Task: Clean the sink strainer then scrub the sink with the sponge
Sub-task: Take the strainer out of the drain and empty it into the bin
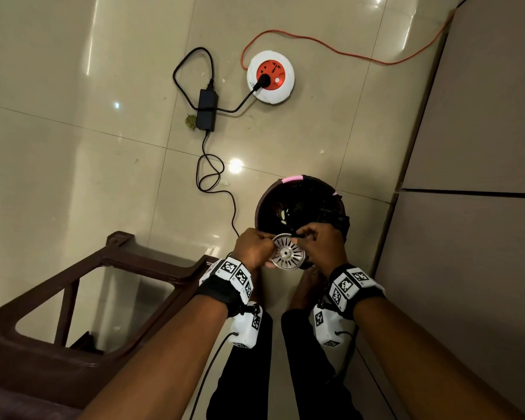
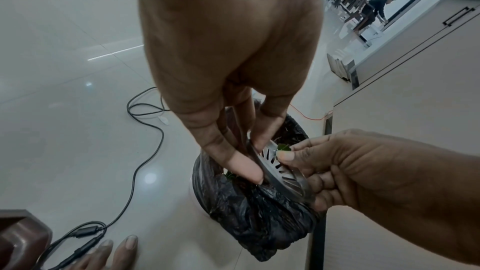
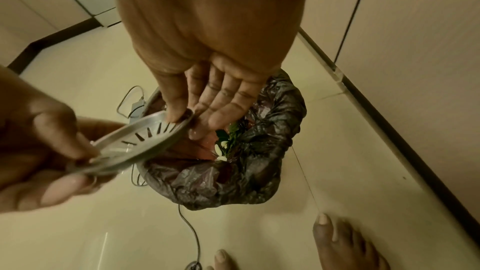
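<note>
A person holds a metal sink strainer (image 1: 288,251) tilted above a dustbin (image 1: 300,204) lined with a black bag, which stands on the tiled floor (image 1: 73,147) beside grey cabinets (image 1: 482,116). The left hand (image 1: 253,247) grasps the strainer's left rim between thumb and fingers; the right hand (image 1: 320,247) pinches its far edge. Green scraps lie inside the bin. Farther off, a black adapter (image 1: 207,110) is plugged into an orange-and-white extension reel (image 1: 270,76).
</note>
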### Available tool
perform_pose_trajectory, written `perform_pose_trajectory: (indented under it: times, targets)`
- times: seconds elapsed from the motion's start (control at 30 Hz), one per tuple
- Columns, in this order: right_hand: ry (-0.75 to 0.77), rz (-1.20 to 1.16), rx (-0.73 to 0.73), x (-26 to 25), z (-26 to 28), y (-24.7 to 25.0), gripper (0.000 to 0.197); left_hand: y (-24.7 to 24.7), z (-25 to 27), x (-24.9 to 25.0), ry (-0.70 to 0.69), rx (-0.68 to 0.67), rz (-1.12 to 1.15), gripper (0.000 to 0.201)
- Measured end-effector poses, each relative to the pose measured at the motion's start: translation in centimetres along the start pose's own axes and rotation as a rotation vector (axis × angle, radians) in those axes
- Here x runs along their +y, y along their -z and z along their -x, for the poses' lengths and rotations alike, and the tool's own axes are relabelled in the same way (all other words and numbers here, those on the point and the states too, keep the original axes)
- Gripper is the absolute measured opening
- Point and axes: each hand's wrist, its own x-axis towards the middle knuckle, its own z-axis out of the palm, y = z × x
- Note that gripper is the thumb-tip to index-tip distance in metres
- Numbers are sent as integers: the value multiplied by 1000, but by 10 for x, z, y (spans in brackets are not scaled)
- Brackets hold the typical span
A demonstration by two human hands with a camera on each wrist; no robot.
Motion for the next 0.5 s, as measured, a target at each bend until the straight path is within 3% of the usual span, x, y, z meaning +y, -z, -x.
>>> perform_pose_trajectory:
  times: [0.13, 0.3, 0.43, 0.5]
  targets:
    - [65, 44, 65, -5, 2, -2, 25, -1, 1, 4, 7, -2, 38, 41]
    - [12, 74, 243, -6, 3, -1, 22, -1, 1, 4, 25, -1, 49, 35]
    - [44, 111, 240, -5, -1, 4, 5, -1, 1, 0, 33, -5, 60, 36]
    - [64, 77, 179, -2, -5, 3, 24, -1, 1, -2, 45, 4, 64, 35]
